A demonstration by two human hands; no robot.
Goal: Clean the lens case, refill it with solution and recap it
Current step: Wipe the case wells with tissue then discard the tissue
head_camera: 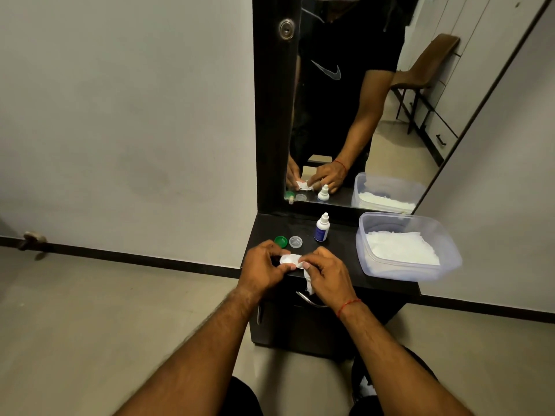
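Two hands meet, left hand (262, 266) and right hand (328, 273) pinching white tissue (308, 283).

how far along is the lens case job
Done: green cap and clear cap lie off on the table. In hand: the left hand and right hand work a tissue on the case. Left: solution bottle stands capped; refilling and recapping remain.
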